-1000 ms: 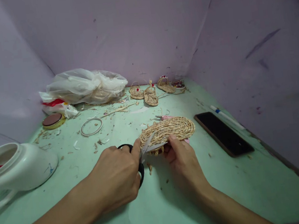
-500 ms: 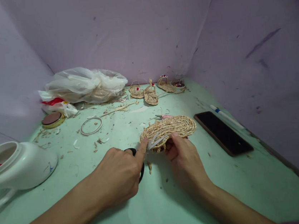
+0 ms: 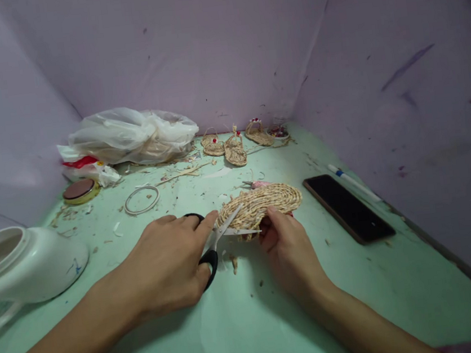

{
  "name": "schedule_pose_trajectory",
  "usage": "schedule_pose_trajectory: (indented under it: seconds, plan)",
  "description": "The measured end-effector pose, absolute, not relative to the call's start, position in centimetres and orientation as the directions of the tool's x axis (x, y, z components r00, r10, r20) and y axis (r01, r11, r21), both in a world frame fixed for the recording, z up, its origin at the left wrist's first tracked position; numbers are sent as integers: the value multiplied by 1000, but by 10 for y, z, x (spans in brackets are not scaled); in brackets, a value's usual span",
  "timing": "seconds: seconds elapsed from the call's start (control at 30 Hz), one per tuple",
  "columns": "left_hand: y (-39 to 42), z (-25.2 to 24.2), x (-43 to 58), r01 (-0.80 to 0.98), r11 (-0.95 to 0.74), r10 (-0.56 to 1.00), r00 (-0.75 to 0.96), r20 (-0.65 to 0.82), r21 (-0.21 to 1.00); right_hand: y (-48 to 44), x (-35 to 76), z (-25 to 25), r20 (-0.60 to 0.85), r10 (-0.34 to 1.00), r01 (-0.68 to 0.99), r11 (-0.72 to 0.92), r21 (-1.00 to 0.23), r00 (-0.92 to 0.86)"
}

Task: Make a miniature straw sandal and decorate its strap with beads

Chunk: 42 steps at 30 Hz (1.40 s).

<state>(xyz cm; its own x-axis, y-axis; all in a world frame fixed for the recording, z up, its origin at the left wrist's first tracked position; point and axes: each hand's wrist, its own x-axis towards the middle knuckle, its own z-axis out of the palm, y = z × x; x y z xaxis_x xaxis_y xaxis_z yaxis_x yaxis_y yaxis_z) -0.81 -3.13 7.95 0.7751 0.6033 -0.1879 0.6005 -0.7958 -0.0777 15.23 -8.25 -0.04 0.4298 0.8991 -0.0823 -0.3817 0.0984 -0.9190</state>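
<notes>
My left hand (image 3: 167,266) grips black-handled scissors (image 3: 213,242), whose blades are spread apart against the near edge of an oval woven straw mat (image 3: 262,203). My right hand (image 3: 288,247) pinches that same near edge of the mat and lifts it slightly off the green table (image 3: 256,321). A small straw clipping (image 3: 234,263) lies just below the blades.
A black phone (image 3: 347,207) and a white pen (image 3: 353,182) lie to the right. At the back are small straw sandals (image 3: 234,149) and a plastic bag (image 3: 129,136). On the left are a white jar (image 3: 24,265), a tin lid (image 3: 79,190) and a wire ring (image 3: 142,199).
The scissor blades, closed half a second ago, have spread open at the mat's edge. My left hand has shifted slightly left. The right hand keeps its hold.
</notes>
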Motion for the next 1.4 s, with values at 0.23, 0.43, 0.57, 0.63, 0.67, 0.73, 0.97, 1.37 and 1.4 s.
schedule_pose_trajectory:
  seconds: [0.23,0.43,0.57,0.63,0.67,0.73,0.97,1.37,1.4]
  plan:
    - [-31,72,-7,531,-832,552,822,-139,-162,-84,150,3,-72,914,-448,126,-885,399]
    - [-34,67,-8,479,-853,514,838,-182,-208,-85,150,2,-84,900,-353,81,-932,427]
    - [-33,65,-10,484,-852,519,830,-202,-199,-85,150,2,-69,913,-427,120,-896,402]
    - [-32,65,-10,483,-856,515,830,-216,-185,-85,150,2,-74,916,-434,115,-894,395]
    - [-31,65,-10,483,-857,513,829,-221,-179,-84,150,2,-79,914,-427,108,-898,399]
    - [-30,65,-10,479,-860,509,829,-234,-174,-84,151,1,-86,906,-411,102,-906,415]
    - [-29,66,-10,515,-847,530,833,-158,-130,-86,151,1,-100,904,-388,77,-918,415]
    - [-29,56,-10,515,-849,528,839,-130,-122,-88,147,2,-84,928,-413,79,-907,362]
    - [-29,56,-11,515,-848,529,838,-135,-126,-88,147,3,-84,925,-420,85,-904,370]
